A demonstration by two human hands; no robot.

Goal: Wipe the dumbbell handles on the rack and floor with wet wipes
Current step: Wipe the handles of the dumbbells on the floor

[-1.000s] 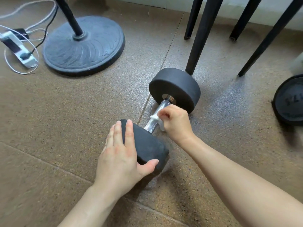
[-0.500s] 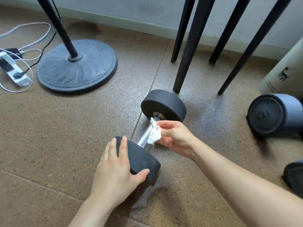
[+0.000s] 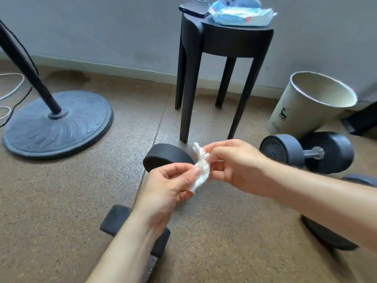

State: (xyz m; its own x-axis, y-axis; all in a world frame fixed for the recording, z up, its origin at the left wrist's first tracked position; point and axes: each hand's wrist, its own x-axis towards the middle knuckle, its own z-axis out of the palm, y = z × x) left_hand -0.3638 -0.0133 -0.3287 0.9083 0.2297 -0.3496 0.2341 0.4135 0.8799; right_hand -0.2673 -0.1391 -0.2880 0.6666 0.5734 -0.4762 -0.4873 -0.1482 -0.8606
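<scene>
Head camera: left hand (image 3: 165, 188) and right hand (image 3: 238, 166) pinch one crumpled wet wipe (image 3: 202, 170).
Bin (image 3: 302, 115) at 2 o'clock: deer-like logo (small print unreadable); speckled brown floor (image 3: 61, 190), grey wall (image 3: 102, 27).

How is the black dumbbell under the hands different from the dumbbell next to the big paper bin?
The matte black dumbbell under the hands points away from the camera; the greyer, shinier dumbbell beside the beige paper bin lies sideways. The black one's handle is hidden behind the left hand; the grey one's handle shows. Both rest on the brown speckled floor, untouched: left and right hand hold the crumpled white wipe.
</scene>
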